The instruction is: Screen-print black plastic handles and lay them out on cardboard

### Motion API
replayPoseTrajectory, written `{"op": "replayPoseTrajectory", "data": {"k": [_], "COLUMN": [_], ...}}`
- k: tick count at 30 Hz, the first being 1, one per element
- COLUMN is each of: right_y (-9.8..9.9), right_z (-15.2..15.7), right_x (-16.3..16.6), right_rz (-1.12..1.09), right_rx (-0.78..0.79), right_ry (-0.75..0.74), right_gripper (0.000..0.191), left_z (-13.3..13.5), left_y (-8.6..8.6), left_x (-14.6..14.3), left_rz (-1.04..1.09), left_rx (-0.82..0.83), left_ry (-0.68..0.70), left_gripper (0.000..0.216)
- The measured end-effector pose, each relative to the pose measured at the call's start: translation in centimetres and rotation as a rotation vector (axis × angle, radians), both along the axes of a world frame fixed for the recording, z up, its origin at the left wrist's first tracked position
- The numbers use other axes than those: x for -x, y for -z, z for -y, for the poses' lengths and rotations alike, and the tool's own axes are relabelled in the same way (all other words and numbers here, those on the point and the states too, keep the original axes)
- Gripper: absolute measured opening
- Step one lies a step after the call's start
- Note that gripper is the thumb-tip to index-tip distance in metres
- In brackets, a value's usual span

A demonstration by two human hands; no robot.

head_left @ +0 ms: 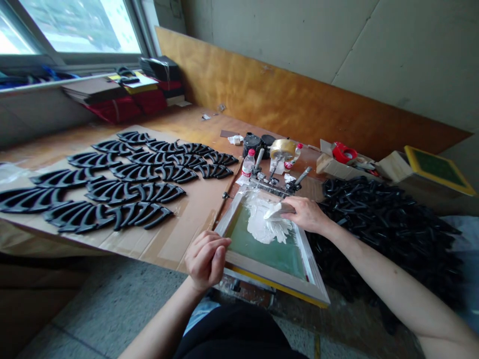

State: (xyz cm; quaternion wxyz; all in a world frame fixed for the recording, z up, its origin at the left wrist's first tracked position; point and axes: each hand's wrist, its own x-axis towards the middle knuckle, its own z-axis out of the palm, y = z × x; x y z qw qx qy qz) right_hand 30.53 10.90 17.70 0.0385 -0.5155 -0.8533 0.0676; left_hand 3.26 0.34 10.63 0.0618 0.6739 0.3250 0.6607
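Observation:
A screen printing frame (310,259) with green mesh lies tilted in front of me, held at its far end by a metal clamp (271,188). Thick white ink (258,224) is spread over the upper middle of the mesh. My right hand (307,214) is closed round a squeegee (276,211) smeared with white, its edge down in the ink. At the frame's near left corner my left hand (205,259) is curled into a fist and hides that corner. Whatever its fingers may hold is out of sight.
Rows of black fan-shaped plastic pieces (138,172) cover a cardboard sheet (187,224) to the left. A heap of black pieces (377,239) lies at the right. Behind the frame stand a plastic bottle (248,163), dark tubs (252,144) and a tape roll (283,148).

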Motion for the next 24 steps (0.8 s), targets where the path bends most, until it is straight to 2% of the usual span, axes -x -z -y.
{"op": "replayPoseTrajectory", "data": {"k": [5,12,17,20,24], "right_y": [1.5,0.1,1.9,1.7,0.9], "right_z": [0.1,1.5,0.6,0.0,-0.2], "right_x": [0.9,0.0,0.4,-1.1,-4.8], "right_rz": [-0.007,0.018,-0.078,-0.171,-0.256], "right_rx": [-0.073,-0.037,-0.063,-0.021,0.075], "right_ry": [0.056,0.008,0.066,0.084,0.028], "right_gripper": [0.017,0.013,0.014,0.011,0.008], "left_z": [-0.1,-0.3,-0.3,-0.3,-0.3], "left_y": [-0.3,-0.5,-0.6,-0.6,-0.6], "left_x": [-0.1,0.0,0.1,0.2,0.2], "left_rz": [0.010,0.004,-0.015,-0.028,-0.026], "left_rx": [-0.026,-0.037,-0.045,-0.038,-0.037], "left_ry": [-0.013,-0.014,-0.023,-0.014,-0.032], "left_gripper": [0.022,0.020,0.019,0.019,0.018]}}
